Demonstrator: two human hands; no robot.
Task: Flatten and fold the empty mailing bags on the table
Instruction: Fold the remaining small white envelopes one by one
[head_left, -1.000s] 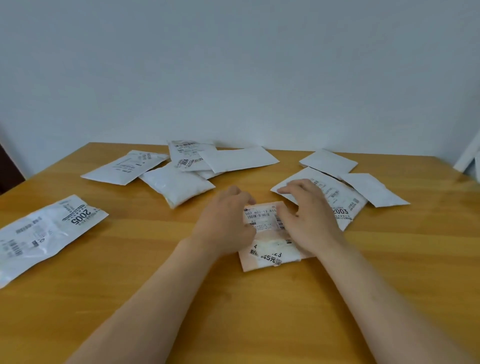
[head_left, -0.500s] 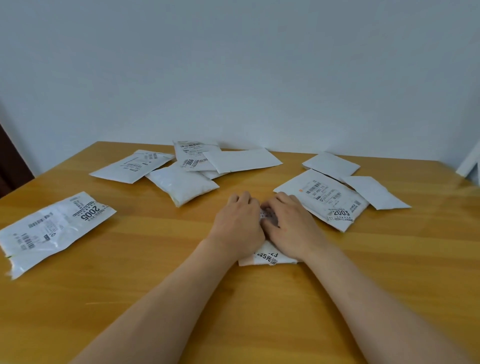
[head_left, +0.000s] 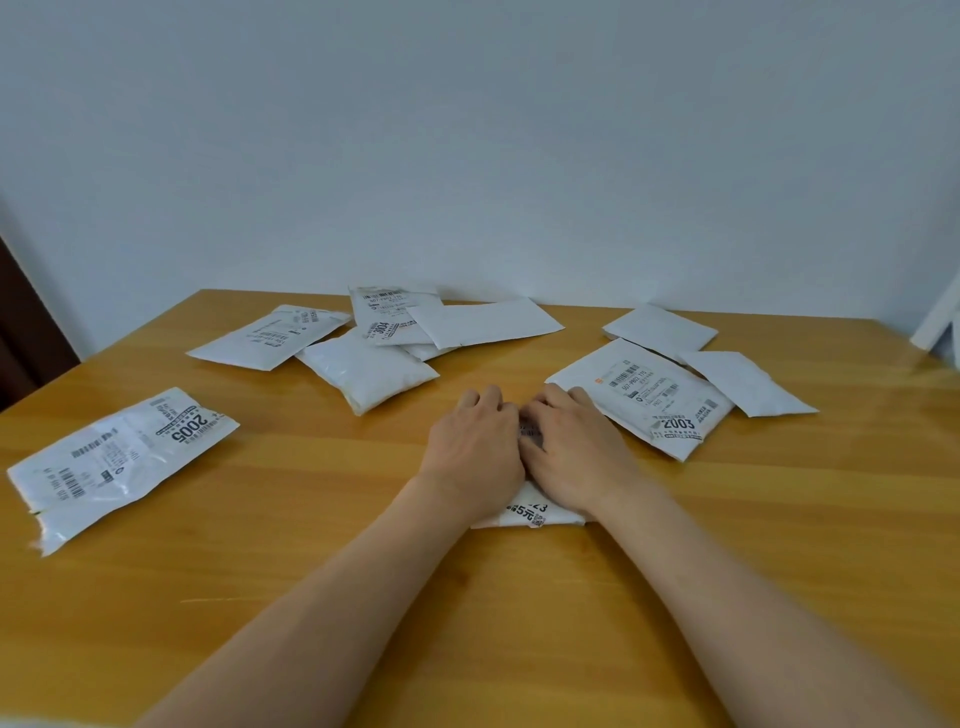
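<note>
A small folded mailing bag (head_left: 530, 512) lies on the wooden table (head_left: 311, 519) in front of me, mostly covered by my hands. My left hand (head_left: 475, 447) and my right hand (head_left: 574, 449) lie side by side, palms down, pressing on the bag. Only its near edge with a printed label and a sliver between the hands show. Several other white mailing bags lie around: one marked 2005 (head_left: 119, 457) at the left, one marked 2003 (head_left: 649, 400) just right of my right hand, and a puffy one (head_left: 366, 374) behind my left hand.
A loose pile of bags (head_left: 415, 322) sits at the back centre against the white wall. Two plain white bags (head_left: 662, 330) (head_left: 743, 382) lie at the back right. A dark door edge (head_left: 21, 332) stands at the far left.
My hands moved together over the small bag, covering its label that showed a second ago. They now press it flat side by side. The view shifted slightly.
</note>
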